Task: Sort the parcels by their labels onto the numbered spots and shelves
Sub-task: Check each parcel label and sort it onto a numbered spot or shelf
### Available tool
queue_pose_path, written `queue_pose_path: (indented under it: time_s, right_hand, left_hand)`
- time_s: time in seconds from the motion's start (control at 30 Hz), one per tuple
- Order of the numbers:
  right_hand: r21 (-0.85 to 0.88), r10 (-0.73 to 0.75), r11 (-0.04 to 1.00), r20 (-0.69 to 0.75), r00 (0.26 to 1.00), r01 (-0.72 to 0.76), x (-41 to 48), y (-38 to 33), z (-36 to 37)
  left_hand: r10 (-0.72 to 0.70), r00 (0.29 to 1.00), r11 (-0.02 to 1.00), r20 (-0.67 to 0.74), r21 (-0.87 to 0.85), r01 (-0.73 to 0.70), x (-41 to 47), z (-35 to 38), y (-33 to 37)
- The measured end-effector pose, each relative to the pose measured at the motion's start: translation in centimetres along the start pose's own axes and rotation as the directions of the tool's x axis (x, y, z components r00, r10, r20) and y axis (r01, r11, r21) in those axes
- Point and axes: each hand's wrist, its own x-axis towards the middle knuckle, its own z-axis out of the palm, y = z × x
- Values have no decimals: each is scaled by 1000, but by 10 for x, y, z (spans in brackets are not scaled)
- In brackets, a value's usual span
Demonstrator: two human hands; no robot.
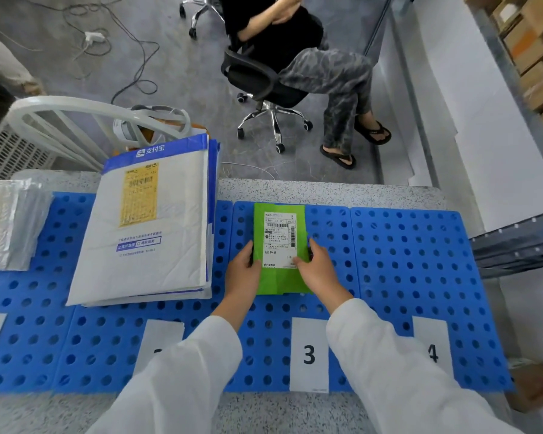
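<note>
A green parcel [279, 214] with a white shipping label lies flat on the blue perforated mat [414, 261], above the paper card marked 3 [309, 355]. My left hand [243, 270] grips its left edge and my right hand [318, 270] grips its right edge, thumbs on top. A card marked 4 [433, 349] lies to the right, partly behind my right sleeve. Another card [162, 336] is half hidden by my left sleeve. A stack of white and blue mailers [151, 227] with a yellow label sits to the left of the green parcel.
Clear plastic-wrapped packets [7, 223] lie at the far left. A seated person on an office chair [264, 86] is beyond the table. A white chair back [76, 111] stands behind the mailers. Metal shelving [514, 242] with cardboard boxes is on the right.
</note>
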Motion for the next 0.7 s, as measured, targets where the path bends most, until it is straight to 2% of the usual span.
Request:
queue_pose_path:
  time_s: [0.13,0.27,0.47,0.7]
  right_hand:
    - [-18,-60,998,-13,998,60,-22,5,-9]
    - [-144,-124,982,-19,992,120,-53,3,-30]
    - [-308,-284,916,-45,958,257,-88,-9,-71]
    - [-393,-414,861,-176,893,322,-135,-34,-124]
  left_hand:
    - [63,998,996,32,61,-65,-17,-1,19]
    - [184,979,957,88,209,-199,-36,0,32]
    - [390,874,773,289,412,-482,-54,-5,63]
    - [426,729,447,535,576,-684,-85,-5,146]
